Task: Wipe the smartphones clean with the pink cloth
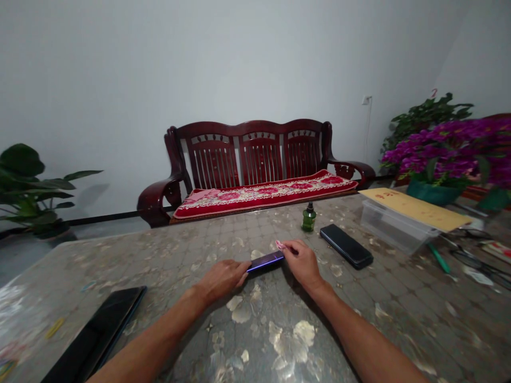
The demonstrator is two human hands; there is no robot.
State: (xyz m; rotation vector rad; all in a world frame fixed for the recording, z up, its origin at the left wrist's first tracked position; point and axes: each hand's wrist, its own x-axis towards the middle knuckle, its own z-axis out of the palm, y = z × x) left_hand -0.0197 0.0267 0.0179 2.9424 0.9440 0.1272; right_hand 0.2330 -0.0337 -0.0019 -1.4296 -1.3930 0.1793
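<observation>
A dark phone (pixel 265 261) with a blue-violet shining edge lies crosswise between my hands, low over the table. My left hand (pixel 224 279) grips its left end, fingers closed around it. At the other end, my right hand (pixel 300 261) pinches a small crumpled pink and white cloth (pixel 280 245) close to the phone's corner. Most of that cloth is hidden by the fingers. Beyond my right hand stands a small green bottle (pixel 308 218) with a black top. A black phone (pixel 346 246) lies to the right of it.
A black tablet (pixel 98 335) lies at the left front of the patterned table (pixel 247 340). On the right are a clear plastic box (pixel 395 226) under a yellow envelope (pixel 415 208), a green-handled tool (pixel 439 259), glasses (pixel 465 259) and purple flowers (pixel 439 151). A wooden bench (pixel 255 135) stands behind.
</observation>
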